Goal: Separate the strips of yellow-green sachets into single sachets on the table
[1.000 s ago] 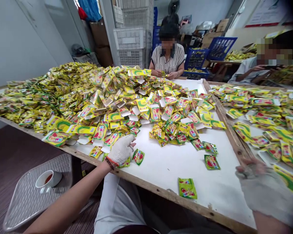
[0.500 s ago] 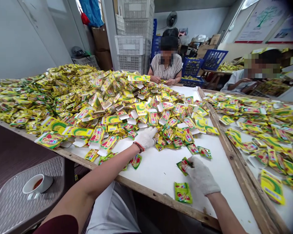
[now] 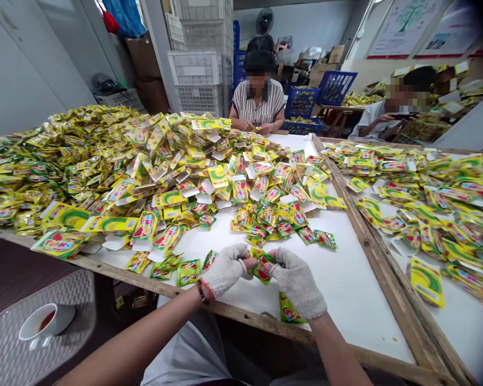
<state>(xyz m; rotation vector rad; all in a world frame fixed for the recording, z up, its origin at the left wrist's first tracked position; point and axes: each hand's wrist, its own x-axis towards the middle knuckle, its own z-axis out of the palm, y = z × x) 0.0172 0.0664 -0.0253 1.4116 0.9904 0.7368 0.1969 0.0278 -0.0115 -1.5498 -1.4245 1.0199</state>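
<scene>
The left hand point(image 3: 225, 269) and right hand point(image 3: 297, 282), in off-white knit gloves point(image 3: 293, 276), are drawn close together, pinching between their fingertips point(image 3: 245, 262). Bare forearms point(image 3: 145, 327) slope in from the lower frame, and a dark beaded bracelet point(image 3: 203, 292) with red cord circles the left wrist.

The gloved left hand point(image 3: 225, 269) and gloved right hand point(image 3: 297, 282) pinch one green-and-yellow foil sachet point(image 3: 261, 266) between them, above the white table point(image 3: 346, 289). A large heap of sachets point(image 3: 124, 161) lies beyond. A co-worker point(image 3: 258, 96) sits at the far edge.
</scene>
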